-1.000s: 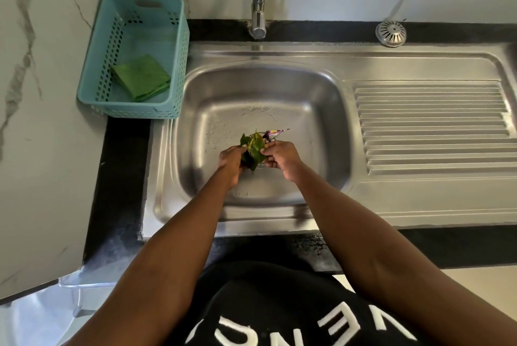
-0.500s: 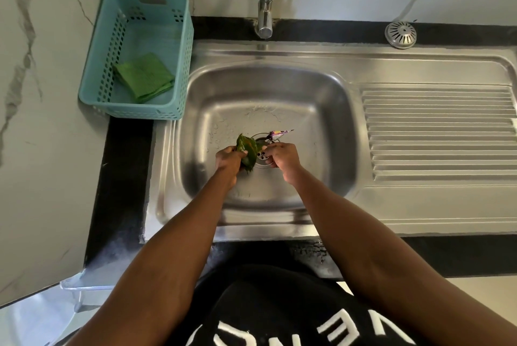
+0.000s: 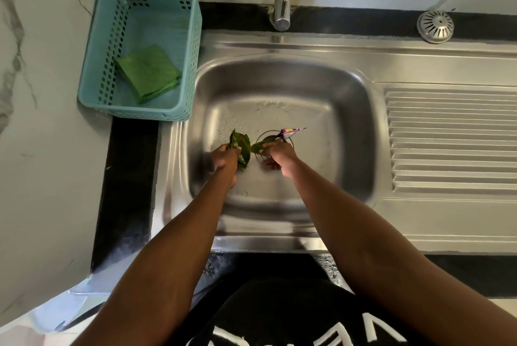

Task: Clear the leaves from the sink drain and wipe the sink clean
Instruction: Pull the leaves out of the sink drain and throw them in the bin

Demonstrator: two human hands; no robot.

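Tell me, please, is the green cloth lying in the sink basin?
No, the green cloth lies folded inside the teal basket left of the sink.

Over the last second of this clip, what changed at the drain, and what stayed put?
The left hand drew its bunch of leaves leftward off the drain, uncovering the opening. The right hand stayed at the drain and now pinches one more leaf. Unchanged: the coloured wrapper at the drain's far edge, the green cloth in the basket, the strainer on the counter.

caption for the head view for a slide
Left hand holds leaves; right hand pinches another leaf at the sink drain.
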